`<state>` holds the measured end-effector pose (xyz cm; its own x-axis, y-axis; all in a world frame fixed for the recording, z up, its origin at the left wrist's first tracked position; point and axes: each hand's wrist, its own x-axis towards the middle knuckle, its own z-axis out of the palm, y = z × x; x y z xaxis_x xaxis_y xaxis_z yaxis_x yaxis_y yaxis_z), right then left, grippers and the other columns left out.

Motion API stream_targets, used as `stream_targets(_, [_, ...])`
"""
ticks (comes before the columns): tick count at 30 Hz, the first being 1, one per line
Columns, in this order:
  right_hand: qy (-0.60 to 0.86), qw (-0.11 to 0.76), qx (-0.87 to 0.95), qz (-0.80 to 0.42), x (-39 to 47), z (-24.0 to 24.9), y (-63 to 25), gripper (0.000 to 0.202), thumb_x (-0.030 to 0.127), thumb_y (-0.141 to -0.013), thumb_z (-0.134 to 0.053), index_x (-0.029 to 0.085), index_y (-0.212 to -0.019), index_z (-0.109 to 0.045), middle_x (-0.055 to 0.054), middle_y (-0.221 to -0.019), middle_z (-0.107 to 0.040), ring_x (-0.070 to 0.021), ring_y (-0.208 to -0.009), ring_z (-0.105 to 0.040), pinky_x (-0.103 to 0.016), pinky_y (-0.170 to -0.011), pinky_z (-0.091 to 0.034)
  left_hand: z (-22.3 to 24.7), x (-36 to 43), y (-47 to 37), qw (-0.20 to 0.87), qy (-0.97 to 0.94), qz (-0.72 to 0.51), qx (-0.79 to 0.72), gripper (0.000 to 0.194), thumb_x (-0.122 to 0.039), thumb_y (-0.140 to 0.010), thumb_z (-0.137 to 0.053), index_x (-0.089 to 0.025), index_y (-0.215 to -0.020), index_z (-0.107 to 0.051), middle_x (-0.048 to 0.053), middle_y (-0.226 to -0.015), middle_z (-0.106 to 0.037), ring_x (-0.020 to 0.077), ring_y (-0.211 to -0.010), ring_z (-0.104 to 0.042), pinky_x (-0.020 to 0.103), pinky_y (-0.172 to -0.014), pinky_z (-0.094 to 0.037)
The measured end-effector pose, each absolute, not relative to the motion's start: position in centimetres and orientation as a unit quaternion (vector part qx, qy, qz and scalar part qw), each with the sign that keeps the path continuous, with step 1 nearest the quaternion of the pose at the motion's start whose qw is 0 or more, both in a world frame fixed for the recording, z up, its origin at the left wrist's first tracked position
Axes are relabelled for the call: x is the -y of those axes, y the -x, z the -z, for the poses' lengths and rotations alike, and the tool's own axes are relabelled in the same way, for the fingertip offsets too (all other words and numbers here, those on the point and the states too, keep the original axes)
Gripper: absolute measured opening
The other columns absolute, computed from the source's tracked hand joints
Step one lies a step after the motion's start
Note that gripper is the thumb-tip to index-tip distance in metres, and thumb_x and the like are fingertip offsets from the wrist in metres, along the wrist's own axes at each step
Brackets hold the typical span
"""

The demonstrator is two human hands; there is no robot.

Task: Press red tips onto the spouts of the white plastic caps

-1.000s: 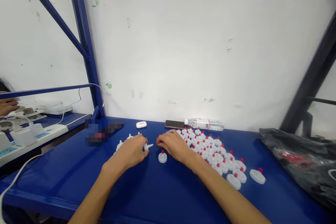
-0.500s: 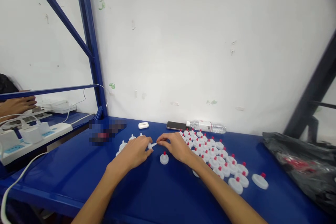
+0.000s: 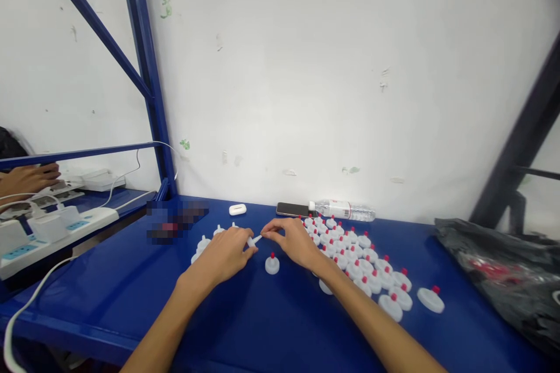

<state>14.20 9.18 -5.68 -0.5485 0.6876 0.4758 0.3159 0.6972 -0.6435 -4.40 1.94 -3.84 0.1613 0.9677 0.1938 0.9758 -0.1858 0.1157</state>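
My left hand [image 3: 230, 253] is closed around a white nozzle cap [image 3: 251, 241], whose thin tip points right. At that tip, the fingers of my right hand [image 3: 291, 240] are pinched together; whatever they grip is too small to make out. A white cap with a red tip [image 3: 272, 265] stands upright on the blue table [image 3: 262, 320], just below the gap between my hands. Several white caps without red tips [image 3: 202, 243] stand beside and behind my left hand. Right of my right hand, many red-tipped white caps [image 3: 365, 267] stand close together.
Along the wall lie a white case [image 3: 237, 210], a dark phone [image 3: 292, 210] and a clear bottle [image 3: 343, 210]. A black plastic bag [image 3: 503, 271] covers the right side. At left are a power strip [image 3: 94, 220], a blue post [image 3: 153, 99] and another person's hand [image 3: 30, 179].
The whole view has shifted slightly. Both hands keep nearly the same pose, with the nozzle cap still between them.
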Motion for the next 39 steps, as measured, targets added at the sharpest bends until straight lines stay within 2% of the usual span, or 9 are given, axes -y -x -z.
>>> stream_targets(3, [0.295, 0.374, 0.841, -0.255, -9.18, 5.72, -14.15, 0.013, 0.022, -0.092, -0.064, 0.022, -0.091, -0.078, 0.0, -0.088, -0.078, -0.0168, -0.081, -0.071, -0.025, -0.077, -0.049, 3.57, -1.68, 4.29, 0.028, 0.754, 0.113, 0.646, 0.031, -0.037, -0.096, -0.05, -0.02, -0.115, -0.068, 0.012, -0.111, -0.075, 0.0345, -0.107, -0.066, 0.039, -0.083, -0.046])
stream_targets(8, [0.284, 0.383, 0.844, -0.247, -9.28, 6.19, -13.98, 0.014, 0.024, -0.093, -0.065, 0.023, -0.093, -0.078, 0.002, -0.089, -0.079, -0.0159, -0.081, -0.072, -0.025, -0.078, -0.049, 3.09, -1.42, 4.06, 0.02, 0.757, 0.117, 0.642, 0.03, -0.04, -0.098, -0.047, -0.023, -0.11, -0.069, 0.008, -0.105, -0.075, 0.0317, -0.102, -0.067, 0.037, -0.078, -0.044])
stream_targets(13, [0.28, 0.399, 0.839, -0.24, -9.41, 6.43, -13.95, 0.013, 0.023, -0.093, -0.065, 0.023, -0.092, -0.078, 0.002, -0.089, -0.079, -0.0154, -0.082, -0.072, -0.024, -0.078, -0.049, 3.26, -1.67, 4.12, 0.02, 0.756, 0.121, 0.643, 0.031, -0.039, -0.097, -0.049, -0.02, -0.11, -0.069, 0.01, -0.108, -0.075, 0.0322, -0.104, -0.066, 0.038, -0.081, -0.044])
stream_targets(23, [0.266, 0.41, 0.836, -0.249, -9.57, 6.51, -13.92, 0.016, 0.023, -0.09, -0.065, 0.025, -0.094, -0.08, 0.0, -0.094, -0.08, -0.0192, -0.086, -0.073, -0.028, -0.081, -0.05, 3.45, -1.82, 4.01, 0.009, 0.769, 0.142, 0.624, 0.033, -0.04, -0.097, -0.048, -0.021, -0.113, -0.069, 0.01, -0.106, -0.076, 0.0325, -0.102, -0.067, 0.04, -0.081, -0.046])
stream_targets(34, [0.3, 0.437, 0.792, -0.302, -9.74, 6.32, -13.85, 0.014, 0.025, -0.087, -0.066, 0.022, -0.087, -0.08, -0.002, -0.082, -0.078, -0.0196, -0.078, -0.072, -0.03, -0.077, -0.051, 3.46, -1.82, 3.99, 0.019, 0.757, 0.174, 0.63, 0.033, -0.036, -0.096, -0.05, -0.022, -0.121, -0.066, 0.012, -0.116, -0.073, 0.0338, -0.111, -0.066, 0.043, -0.089, -0.048])
stream_targets(39, [0.279, 0.439, 0.754, -0.4, -9.9, 6.13, -14.0, 0.018, 0.033, -0.083, -0.071, 0.018, -0.087, -0.079, -0.005, -0.08, -0.077, -0.0208, -0.077, -0.071, -0.031, -0.074, -0.052, 3.54, -1.97, 4.14, 0.036, 0.759, 0.193, 0.621, 0.04, -0.029, -0.096, -0.049, -0.02, -0.133, -0.06, 0.013, -0.129, -0.068, 0.0339, -0.121, -0.062, 0.044, -0.096, -0.047])
